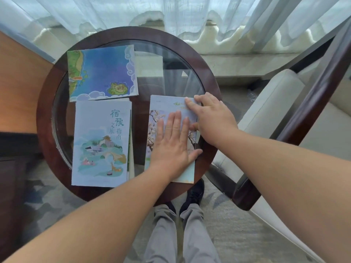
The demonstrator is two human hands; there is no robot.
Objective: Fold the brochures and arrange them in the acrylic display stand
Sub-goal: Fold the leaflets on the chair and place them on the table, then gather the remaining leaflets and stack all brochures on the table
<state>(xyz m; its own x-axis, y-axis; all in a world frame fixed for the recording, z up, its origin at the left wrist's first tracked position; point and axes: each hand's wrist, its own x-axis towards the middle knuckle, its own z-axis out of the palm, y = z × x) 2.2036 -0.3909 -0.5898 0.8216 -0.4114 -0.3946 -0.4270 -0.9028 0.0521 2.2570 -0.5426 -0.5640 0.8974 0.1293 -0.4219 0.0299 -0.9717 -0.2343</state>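
- Nearest to you are your own two forearms, reaching out over your shoes (193, 192) to the near right part of the round glass worktop (45, 130).
- Your left hand (174, 147) lies flat on the blossom brochure (163, 107), palm down, fingers straight and close together. I reckon it's there as a weight, so the paper doesn't skate on the glass or spring open.
- Your right hand (210, 118) is spread over that brochure's far right corner, fingers laid along the paper, thumb at the right edge. I can't tell if the thumb is tucked under the sheet or just beside it. My guess is you're pressing the crease or squaring the edges.
- The brochure's right side hangs over the wooden rim, on the side where both hands reach it easily.
- Near left sits the titled stack (98, 145), well apart from your hands. It looks folded already, with a few edges peeking out on its right, so it's probably parked there as the done pile.
- Far left is the map sheet (102, 73), right up against the stack's far edge. It's wider, so I'd say it's waiting for its fold.
- Just right of the map there's a pale see-through shape that looks like the acrylic stand (149, 63). It's hard to be sure through the glare. I see no brochure in it, so the arranging hasn't started.
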